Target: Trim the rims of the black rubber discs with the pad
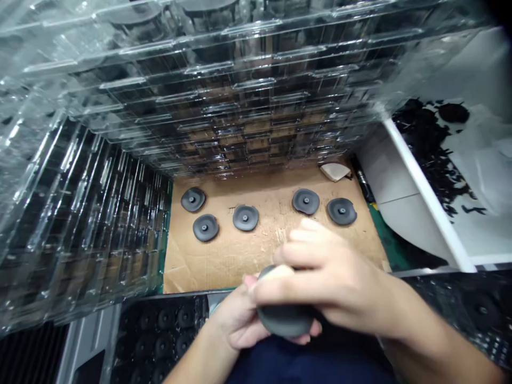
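Note:
My left hand (250, 320) is wrapped under a dark grey rounded disc (286, 320) near the cardboard's front edge. My right hand (320, 272) lies over the same disc, fingers bent and slightly blurred. A pale patch (280, 271) shows beneath its fingers; whether it is a cloth or something else I cannot tell. Beyond the hands, several similar grey discs (245, 218) with a small central stub lie apart on the brown cardboard (224, 261).
Stacked clear plastic trays (248, 85) rise behind and at left (88, 213). A white bin (432, 208) at right holds black scraps (428, 144). A pale folded piece (335, 171) and a black pen-like tool (363, 181) lie back right. A tray of dark discs (160, 336) sits front left.

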{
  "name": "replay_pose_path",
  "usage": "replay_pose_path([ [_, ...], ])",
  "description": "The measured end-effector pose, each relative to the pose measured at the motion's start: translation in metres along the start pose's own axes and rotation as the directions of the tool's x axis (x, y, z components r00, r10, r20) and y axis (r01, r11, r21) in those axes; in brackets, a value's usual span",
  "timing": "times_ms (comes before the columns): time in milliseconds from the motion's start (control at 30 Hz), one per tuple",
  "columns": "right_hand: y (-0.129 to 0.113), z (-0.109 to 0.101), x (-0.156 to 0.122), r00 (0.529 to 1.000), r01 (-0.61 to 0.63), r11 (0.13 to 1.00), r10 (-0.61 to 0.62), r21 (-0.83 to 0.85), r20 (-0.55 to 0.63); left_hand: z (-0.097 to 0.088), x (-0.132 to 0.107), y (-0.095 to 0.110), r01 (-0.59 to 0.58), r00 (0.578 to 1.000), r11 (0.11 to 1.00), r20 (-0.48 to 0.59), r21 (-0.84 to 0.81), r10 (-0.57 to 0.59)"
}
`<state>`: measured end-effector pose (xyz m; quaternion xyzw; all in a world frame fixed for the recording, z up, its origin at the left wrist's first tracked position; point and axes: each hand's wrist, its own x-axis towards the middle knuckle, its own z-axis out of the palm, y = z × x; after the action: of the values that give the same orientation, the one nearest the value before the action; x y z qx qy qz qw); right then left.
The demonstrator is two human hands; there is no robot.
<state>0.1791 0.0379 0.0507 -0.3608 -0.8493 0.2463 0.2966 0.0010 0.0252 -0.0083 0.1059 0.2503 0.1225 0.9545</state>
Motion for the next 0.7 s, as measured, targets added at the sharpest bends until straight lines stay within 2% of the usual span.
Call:
replay_pose_path([
  [67,0.015,0.005,-0.010,0.988,-0.150,0.986,0.147,-0.076,-0.044,-0.001,0.000,-0.002,-0.006,1.000,0.996,0.025,-0.087,0.009],
  [133,0.034,0.018,-0.025,0.938,-0.334,0.940,0.325,-0.070,-0.118,0.000,-0.001,-0.002,-0.017,0.997,0.984,0.066,-0.179,0.029],
  [200,0.052,0.040,-0.043,0.890,-0.437,0.899,0.433,0.001,-0.143,0.001,-0.002,-0.002,-0.023,0.996,0.971,0.079,-0.237,0.043],
  [333,0.071,0.094,-0.075,0.855,-0.487,0.873,0.481,0.021,-0.195,0.006,-0.003,-0.001,-0.037,0.998,0.969,0.038,-0.245,0.048],
  [433,0.073,0.116,-0.085,0.828,-0.512,0.859,0.500,0.024,-0.253,0.011,-0.003,-0.001,-0.053,0.998,0.971,0.025,-0.232,0.060],
  [567,0.072,0.120,-0.083,0.799,-0.533,0.845,0.520,0.043,-0.301,0.016,-0.005,-0.002,-0.096,0.995,0.975,0.005,-0.200,0.099],
  [700,0.065,0.114,-0.082,0.709,-0.595,0.800,0.571,0.085,-0.413,0.016,-0.010,-0.006,-0.113,0.989,0.975,0.069,-0.190,0.128],
])
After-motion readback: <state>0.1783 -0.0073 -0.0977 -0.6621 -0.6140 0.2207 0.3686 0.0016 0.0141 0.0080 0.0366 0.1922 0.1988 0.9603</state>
